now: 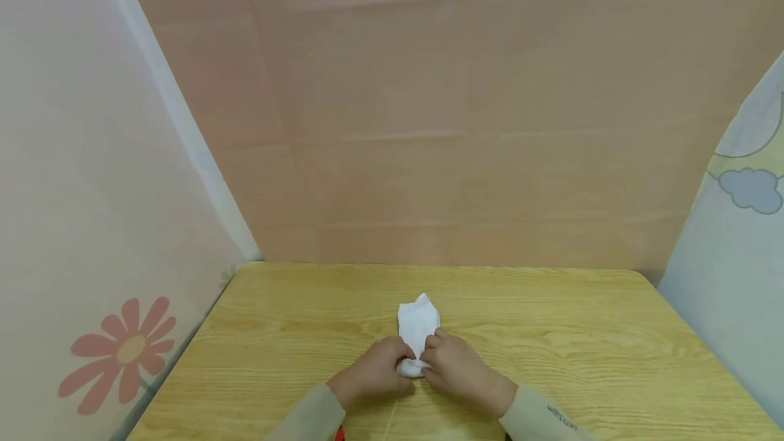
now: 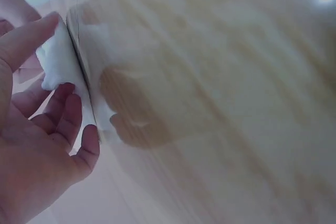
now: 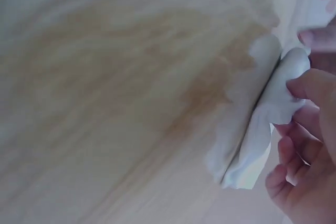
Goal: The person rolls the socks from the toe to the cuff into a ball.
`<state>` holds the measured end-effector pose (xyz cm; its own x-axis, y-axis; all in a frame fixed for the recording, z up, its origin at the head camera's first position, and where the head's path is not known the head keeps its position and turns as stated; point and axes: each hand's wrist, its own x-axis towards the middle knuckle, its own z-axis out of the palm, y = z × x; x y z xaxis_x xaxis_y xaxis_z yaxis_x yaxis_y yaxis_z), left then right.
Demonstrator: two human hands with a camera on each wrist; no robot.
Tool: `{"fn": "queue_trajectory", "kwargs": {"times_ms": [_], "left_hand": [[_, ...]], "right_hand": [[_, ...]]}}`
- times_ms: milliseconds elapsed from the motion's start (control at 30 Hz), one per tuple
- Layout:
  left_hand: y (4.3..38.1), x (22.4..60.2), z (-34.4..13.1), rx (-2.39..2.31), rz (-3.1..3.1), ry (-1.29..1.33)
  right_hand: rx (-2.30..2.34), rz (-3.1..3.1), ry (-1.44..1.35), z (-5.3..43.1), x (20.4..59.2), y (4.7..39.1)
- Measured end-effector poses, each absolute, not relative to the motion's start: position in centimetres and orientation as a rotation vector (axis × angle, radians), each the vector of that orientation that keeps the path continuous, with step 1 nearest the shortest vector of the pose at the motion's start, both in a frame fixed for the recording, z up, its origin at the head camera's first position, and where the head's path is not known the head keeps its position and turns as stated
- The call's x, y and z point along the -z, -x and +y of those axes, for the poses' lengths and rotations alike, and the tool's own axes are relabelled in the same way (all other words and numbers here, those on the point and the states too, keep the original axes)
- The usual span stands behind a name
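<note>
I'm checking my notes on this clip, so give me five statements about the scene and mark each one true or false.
1. The left hand and the right hand both hold the white cloth. True.
2. The cloth hangs in the air well above the table. False: it lies on the table.
3. The cloth's near end is bunched or rolled up between the hands. True.
4. In the head view, the big flower is on the right-hand side. False: the flower is on the left; a cloud is on the right.
5. The right sleeve has dark lettering on it. True.
</note>
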<state>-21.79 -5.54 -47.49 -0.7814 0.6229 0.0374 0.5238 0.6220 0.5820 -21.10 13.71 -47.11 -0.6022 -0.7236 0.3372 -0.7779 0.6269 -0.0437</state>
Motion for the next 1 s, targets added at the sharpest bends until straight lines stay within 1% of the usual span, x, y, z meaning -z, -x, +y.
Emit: {"fn": "queue_trajectory", "kwargs": {"times_ms": [200, 300, 400, 533, 667, 800, 1000], "left_hand": [[21.6, 47.4, -5.7, -0.693, 2.794, -1.111], [21.5, 47.3, -5.7, -0.657, 2.835, -1.143], [21.4, 47.2, -5.7, -0.678, 2.815, -1.075], [21.6, 47.3, -5.6, -0.777, 2.753, -0.891], [21.7, 47.4, -5.4, -0.790, 2.761, -0.824], [21.7, 47.3, -5.2, -0.631, 2.880, -0.938], [21.5, 46.9, -4.7, -0.364, 3.032, -1.204]], "right_hand": [[-0.538, -2.795, -1.163, 14.0, 46.5, 21.1], [-0.534, -2.797, -1.142, 14.0, 46.4, 21.0], [-0.422, -2.746, -1.170, 14.1, 46.2, 20.9], [-0.281, -2.662, -1.240, 13.9, 45.9, 20.8], [-0.241, -2.660, -1.236, 13.6, 46.0, 21.0], [-0.279, -2.726, -1.196, 13.6, 46.2, 21.2], [-0.441, -2.807, -1.126, 13.8, 46.0, 21.6]]}}
